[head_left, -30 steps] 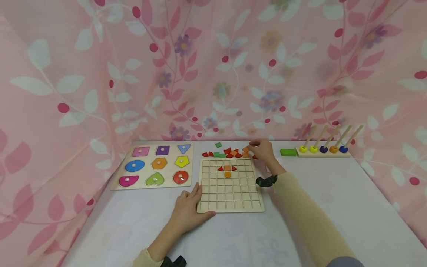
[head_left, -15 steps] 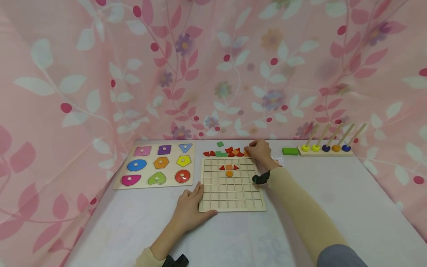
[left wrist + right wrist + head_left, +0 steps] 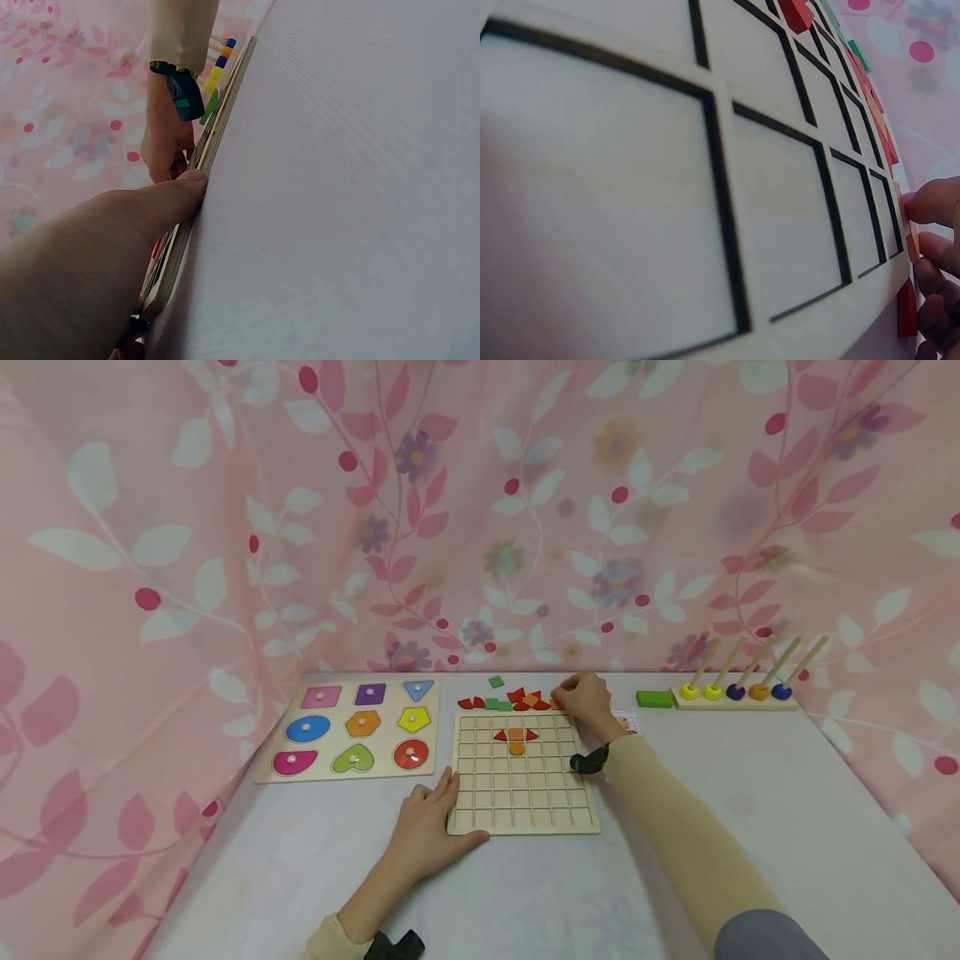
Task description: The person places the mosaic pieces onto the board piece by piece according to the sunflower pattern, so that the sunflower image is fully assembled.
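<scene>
A wooden grid board [image 3: 525, 793] lies flat on the table. On it, two red triangles [image 3: 500, 736] flank an orange square [image 3: 516, 734], with an orange rounded piece [image 3: 517, 748] below. My left hand [image 3: 427, 827] rests at the board's near left corner, its thumb along the front edge and straight fingers at the left side. Beyond the far right corner, my right hand [image 3: 585, 697] pinches a small orange piece [image 3: 912, 234] between thumb and finger, low beside the board's edge. A red piece [image 3: 907, 309] lies under those fingers in the right wrist view.
Loose red pieces [image 3: 472, 702] and green squares [image 3: 498, 704] lie along the board's far edge. A knobbed shape puzzle [image 3: 390, 760] is at left. Further right are a green block [image 3: 655, 699], a peg stand with beads [image 3: 735, 702] and a printed card [image 3: 628, 722] partly behind the right wrist.
My right hand has shifted slightly left and lower over the loose pieces; the orange piece at its fingertips shows less. My left hand stays at the board's corner. The head view has shifted slightly.
</scene>
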Available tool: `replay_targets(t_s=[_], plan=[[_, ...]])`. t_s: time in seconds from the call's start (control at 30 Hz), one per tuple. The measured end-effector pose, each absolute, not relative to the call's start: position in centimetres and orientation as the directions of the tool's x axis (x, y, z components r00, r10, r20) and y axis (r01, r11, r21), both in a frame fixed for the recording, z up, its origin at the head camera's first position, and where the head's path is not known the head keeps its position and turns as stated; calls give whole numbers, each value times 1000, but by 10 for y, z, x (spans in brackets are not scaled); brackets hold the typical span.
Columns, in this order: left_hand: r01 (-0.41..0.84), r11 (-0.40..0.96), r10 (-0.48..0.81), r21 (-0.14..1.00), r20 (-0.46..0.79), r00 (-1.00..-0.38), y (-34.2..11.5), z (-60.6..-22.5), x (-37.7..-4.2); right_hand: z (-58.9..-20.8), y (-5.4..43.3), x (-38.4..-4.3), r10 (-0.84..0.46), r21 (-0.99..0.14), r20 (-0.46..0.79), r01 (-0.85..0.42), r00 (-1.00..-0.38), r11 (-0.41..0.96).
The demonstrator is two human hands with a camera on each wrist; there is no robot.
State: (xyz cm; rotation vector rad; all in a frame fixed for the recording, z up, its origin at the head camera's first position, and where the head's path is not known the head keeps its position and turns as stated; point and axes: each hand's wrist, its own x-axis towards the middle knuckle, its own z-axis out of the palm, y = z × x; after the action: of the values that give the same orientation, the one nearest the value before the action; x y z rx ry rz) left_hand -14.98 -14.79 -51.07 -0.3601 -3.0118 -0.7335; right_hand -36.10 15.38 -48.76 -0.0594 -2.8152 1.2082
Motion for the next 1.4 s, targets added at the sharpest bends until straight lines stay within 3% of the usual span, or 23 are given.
replay_targets(t_s=[0.63, 1.07, 1.4], plan=[[221, 866, 210, 449, 77, -975, -148, -513, -148, -485, 158, -351, 22, -773, 165, -115, -986, 624], [221, 866, 209, 449, 76, -975, -148, -512, -150, -469, 126, -302, -229, -780, 245, -332, -942, 531], [222, 868, 212, 444, 71, -975, -149, -513, -150, -470, 108, -284, -296, -758, 267, -390, -917, 523]])
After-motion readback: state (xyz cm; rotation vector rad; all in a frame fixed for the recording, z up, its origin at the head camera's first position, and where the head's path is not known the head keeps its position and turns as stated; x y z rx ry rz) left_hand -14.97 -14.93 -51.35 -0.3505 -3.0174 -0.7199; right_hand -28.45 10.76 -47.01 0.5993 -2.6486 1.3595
